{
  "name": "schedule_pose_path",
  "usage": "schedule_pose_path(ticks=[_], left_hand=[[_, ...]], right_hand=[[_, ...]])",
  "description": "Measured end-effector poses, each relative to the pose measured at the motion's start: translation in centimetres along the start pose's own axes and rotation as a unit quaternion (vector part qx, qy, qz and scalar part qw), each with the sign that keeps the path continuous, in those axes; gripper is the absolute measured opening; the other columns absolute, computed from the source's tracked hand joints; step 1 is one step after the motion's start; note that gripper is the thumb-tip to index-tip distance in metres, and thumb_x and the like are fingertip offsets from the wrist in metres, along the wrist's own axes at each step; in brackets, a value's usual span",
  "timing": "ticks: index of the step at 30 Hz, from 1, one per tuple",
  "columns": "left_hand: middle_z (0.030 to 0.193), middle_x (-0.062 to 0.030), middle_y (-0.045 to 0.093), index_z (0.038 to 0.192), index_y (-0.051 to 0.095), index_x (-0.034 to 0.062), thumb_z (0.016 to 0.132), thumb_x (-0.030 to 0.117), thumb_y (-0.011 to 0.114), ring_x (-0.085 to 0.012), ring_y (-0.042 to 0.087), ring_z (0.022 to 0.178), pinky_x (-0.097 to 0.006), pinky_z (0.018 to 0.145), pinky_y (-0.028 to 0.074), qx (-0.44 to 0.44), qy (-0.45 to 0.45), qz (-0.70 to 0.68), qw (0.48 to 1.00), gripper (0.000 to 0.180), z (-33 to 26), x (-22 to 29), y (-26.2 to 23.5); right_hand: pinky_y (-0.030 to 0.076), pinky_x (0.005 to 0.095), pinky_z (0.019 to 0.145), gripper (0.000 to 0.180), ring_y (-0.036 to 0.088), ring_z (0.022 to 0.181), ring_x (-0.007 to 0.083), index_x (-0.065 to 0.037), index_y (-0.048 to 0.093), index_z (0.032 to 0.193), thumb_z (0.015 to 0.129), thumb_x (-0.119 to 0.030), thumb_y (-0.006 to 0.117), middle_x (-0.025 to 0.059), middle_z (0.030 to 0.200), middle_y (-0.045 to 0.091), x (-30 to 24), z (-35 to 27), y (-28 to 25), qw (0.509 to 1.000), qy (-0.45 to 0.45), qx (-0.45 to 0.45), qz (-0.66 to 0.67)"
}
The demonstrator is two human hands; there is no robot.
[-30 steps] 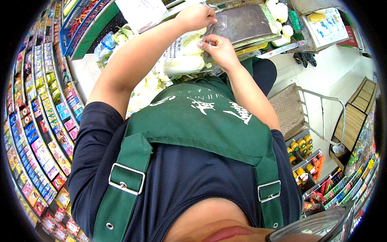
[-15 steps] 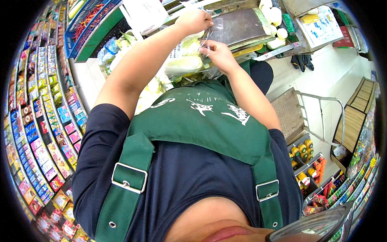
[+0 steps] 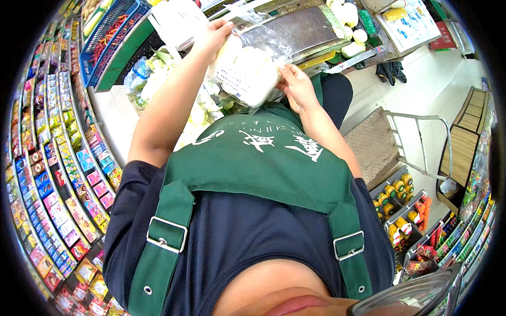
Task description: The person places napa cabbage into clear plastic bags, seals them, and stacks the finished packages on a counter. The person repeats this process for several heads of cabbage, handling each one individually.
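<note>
Lifted since half a second ago, both hands now hold a clear plastic bag of pale vegetables (image 3: 247, 73) above the metal scale tray (image 3: 295, 31). Left hand (image 3: 213, 34) closes round the bag's upper corner; right hand (image 3: 298, 87) pinches its lower edge (fingers curled), just above the green apron (image 3: 263, 163).

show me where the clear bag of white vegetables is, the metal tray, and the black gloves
clear bag of white vegetables (image 3: 247, 76): head view, middle of the bag.
metal tray (image 3: 295, 31): head view, bare flat surface.
black gloves (image 3: 391, 71): head view, middle of the pair.
</note>
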State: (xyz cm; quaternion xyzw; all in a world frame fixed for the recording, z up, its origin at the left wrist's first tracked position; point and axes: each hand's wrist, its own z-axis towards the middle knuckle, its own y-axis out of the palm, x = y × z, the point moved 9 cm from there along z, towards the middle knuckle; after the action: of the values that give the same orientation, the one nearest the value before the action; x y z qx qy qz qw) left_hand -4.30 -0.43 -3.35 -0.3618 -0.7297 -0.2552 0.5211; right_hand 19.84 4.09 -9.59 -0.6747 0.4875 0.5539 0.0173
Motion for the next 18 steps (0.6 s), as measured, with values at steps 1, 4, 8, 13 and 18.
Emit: schedule_pose_path(ticks=[1,4,8,13,18], left_hand=[[0.084,-0.0078,0.067,0.1,0.062,0.0022,0.099,0.016,0.057,-0.0173,0.066,0.079,-0.032,0.074,0.055,0.008,0.006,-0.045,0.999,0.015,-0.4,-0.1,-1.1],[0.086,-0.008,0.066,0.102,0.06,0.0035,0.1,0.014,0.055,-0.0172,0.066,0.083,-0.032,0.077,0.055,0.04,0.035,-0.166,0.985,0.012,-2.6,-0.8,-3.7],[0.086,-0.0051,0.064,0.098,0.061,0.0028,0.1,0.012,0.054,-0.0166,0.065,0.082,-0.03,0.076,0.053,0.099,0.125,-0.209,0.965,0.012,-7.4,0.9,-4.0],[0.086,-0.0019,0.063,0.095,0.063,0.0031,0.099,0.013,0.057,-0.0104,0.057,0.077,-0.023,0.071,0.046,0.135,0.16,-0.163,0.964,0.012,-8.5,-0.4,-4.6],[0.085,0.0015,0.062,0.094,0.064,0.0048,0.1,0.021,0.058,-0.0063,0.055,0.074,-0.022,0.065,0.045,0.092,0.067,-0.118,0.986,0.018,-6.7,-2.4,-1.7]], right_hand=[[0.046,0.0273,0.079,0.025,0.057,0.083,0.0112,0.0,0.061,0.104,0.095,-0.023,0.065,0.0028,0.094,0.064,-1.1,0.5,0.3,0.999,-0.043,0.017,-0.004],[0.045,0.0256,0.079,0.018,0.056,0.084,0.0094,0.0,0.062,0.102,0.094,-0.015,0.065,0.0021,0.091,0.064,-6.3,0.5,3.0,0.98,-0.191,0.023,-0.054],[0.048,0.0259,0.074,0.009,0.059,0.079,0.0095,-0.001,0.066,0.096,0.092,-0.009,0.063,0.002,0.086,0.067,-10.9,1.8,5.4,0.942,-0.298,-0.007,-0.157],[0.048,0.0241,0.071,0.012,0.058,0.076,0.008,0.0,0.065,0.096,0.096,-0.011,0.061,0.0024,0.084,0.066,-10.9,3.9,4.1,0.916,-0.295,0.079,-0.262],[0.047,0.0229,0.069,0.017,0.057,0.074,0.0079,0.001,0.064,0.094,0.099,-0.013,0.056,0.0024,0.084,0.065,-7.2,6.9,2.3,0.934,-0.269,0.1,-0.213]])
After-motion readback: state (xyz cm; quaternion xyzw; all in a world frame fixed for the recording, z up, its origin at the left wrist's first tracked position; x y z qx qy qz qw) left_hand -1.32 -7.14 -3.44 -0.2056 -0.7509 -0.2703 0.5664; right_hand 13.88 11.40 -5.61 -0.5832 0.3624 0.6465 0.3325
